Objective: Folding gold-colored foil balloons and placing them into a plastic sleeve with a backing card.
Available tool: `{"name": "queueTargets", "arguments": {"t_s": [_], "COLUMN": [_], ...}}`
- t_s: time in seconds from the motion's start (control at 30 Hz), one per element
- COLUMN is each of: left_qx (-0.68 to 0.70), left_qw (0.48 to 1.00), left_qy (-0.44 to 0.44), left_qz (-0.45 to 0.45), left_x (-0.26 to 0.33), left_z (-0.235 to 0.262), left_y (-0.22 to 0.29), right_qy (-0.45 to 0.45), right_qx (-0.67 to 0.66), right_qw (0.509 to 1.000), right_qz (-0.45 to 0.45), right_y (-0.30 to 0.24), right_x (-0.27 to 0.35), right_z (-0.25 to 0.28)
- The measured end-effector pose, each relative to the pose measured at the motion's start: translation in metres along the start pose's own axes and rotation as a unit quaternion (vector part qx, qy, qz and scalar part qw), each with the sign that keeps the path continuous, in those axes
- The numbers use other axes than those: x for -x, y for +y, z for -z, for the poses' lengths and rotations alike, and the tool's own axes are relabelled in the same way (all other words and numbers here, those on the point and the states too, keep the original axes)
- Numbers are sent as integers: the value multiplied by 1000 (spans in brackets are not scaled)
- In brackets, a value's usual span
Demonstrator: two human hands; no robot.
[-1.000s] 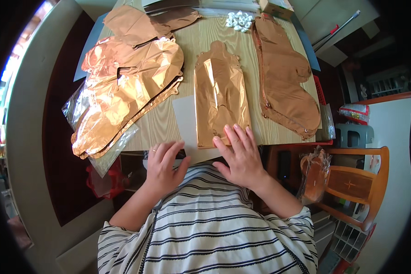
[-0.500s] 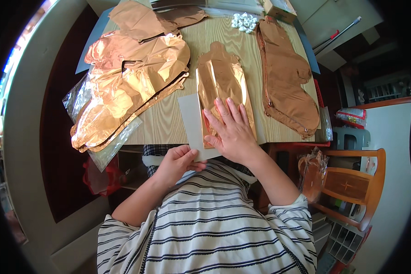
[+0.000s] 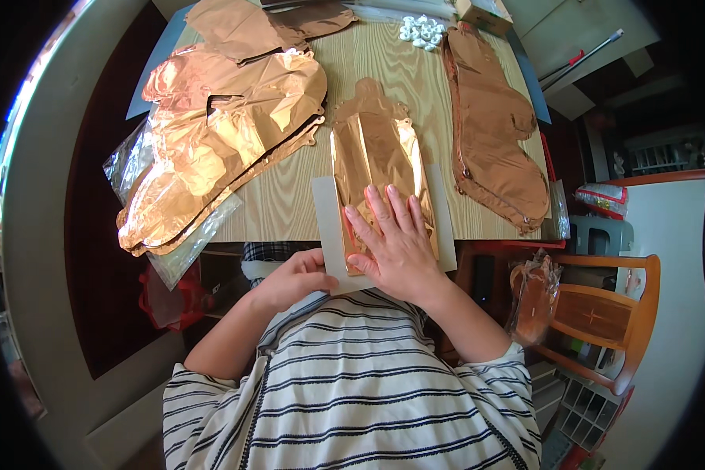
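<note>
Two hands were at work at the near edge of the desk (image 3: 384, 63), seen from the head camera. The right hand (image 3: 395, 243) lay flat, fingers spread, on the lower end of a folded copper foil balloon (image 3: 376, 160), which sat on a white card (image 3: 327, 227) overhanging the desk's edge. That palm hid the balloon's bottom edge and much of the card beneath. The left hand (image 3: 294, 278) curled at the card's lower left corner, its grip looking pinched on the card, though the fingertips were tucked under and hard to make out. A heap of crumpled copper balloons (image 3: 219, 133) on clear plastic wrap (image 3: 133, 160) lay to the left, and a long brownish balloon (image 3: 493, 133) to the right; small white pieces (image 3: 423, 30) at the far edge were too small to identify. Since a second earlier, the right hand had slid up from the desk's edge onto the foil, and the left had dropped below the desk edge to the card's corner.
</note>
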State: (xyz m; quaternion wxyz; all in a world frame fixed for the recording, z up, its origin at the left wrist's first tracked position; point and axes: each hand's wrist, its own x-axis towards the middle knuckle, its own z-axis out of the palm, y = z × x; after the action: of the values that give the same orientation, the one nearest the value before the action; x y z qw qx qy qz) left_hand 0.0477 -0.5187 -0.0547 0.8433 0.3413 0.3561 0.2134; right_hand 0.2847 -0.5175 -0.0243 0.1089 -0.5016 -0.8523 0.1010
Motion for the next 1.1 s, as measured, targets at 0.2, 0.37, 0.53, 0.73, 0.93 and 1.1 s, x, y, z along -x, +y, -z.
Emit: {"name": "queueTargets", "arguments": {"t_s": [0.2, 0.37, 0.53, 0.73, 0.93, 1.1], "left_qx": [199, 107, 31, 1, -9, 67], "left_qw": [977, 985, 995, 999, 1000, 993], "left_qy": [73, 119, 91, 41, 3, 30], "left_qz": [-1, -59, -38, 25, 26, -88], "left_x": [-11, -14, 8, 22, 23, 16], "left_z": [-19, -31, -23, -22, -18, -12], "left_y": [5, -8, -9, -15, -16, 20], "right_qy": [2, 66, 268, 56, 99, 100], "right_qx": [-3, -39, -51, -736, -759, -756], "right_qw": [1000, 997, 951, 590, 588, 597], "right_qz": [0, 4, -143, -326, -261, -250], "right_y": [-3, -3, 16, 45, 41, 31], "right_x": [4, 10, 54, 108, 90, 91], "right_z": [1, 5, 39, 37, 16, 18]}}
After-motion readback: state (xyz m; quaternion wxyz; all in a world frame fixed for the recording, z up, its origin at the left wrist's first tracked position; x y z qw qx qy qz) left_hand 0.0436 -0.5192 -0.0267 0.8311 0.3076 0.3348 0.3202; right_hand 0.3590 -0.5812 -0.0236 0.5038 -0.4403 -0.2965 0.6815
